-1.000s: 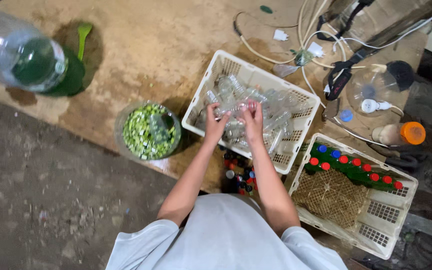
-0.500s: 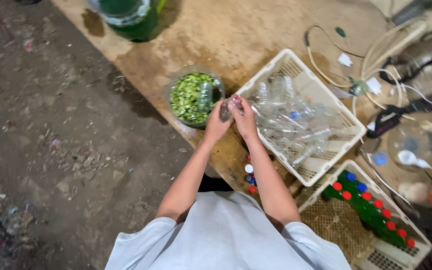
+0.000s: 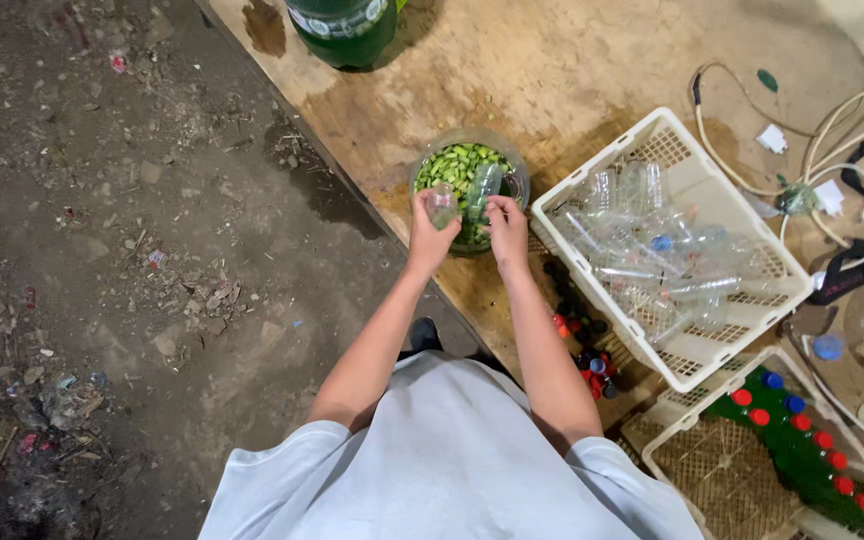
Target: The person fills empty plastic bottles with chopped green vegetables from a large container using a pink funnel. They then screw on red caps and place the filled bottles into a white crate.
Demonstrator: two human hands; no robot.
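Your left hand, gripping a small clear bottle, has swung from the white crate to the jar of green pieces, right hand pinching the scoop bottle.

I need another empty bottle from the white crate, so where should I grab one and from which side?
From above, since the white crate is open-topped. Take a clear bottle around its mid-body, across its width: they lie flat and jumbled, so necks are hard to single out.

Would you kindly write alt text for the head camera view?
A person's left hand holds a small clear bottle over a round tub of green pieces, the right hand beside it. A white crate of empty bottles sits alongside.
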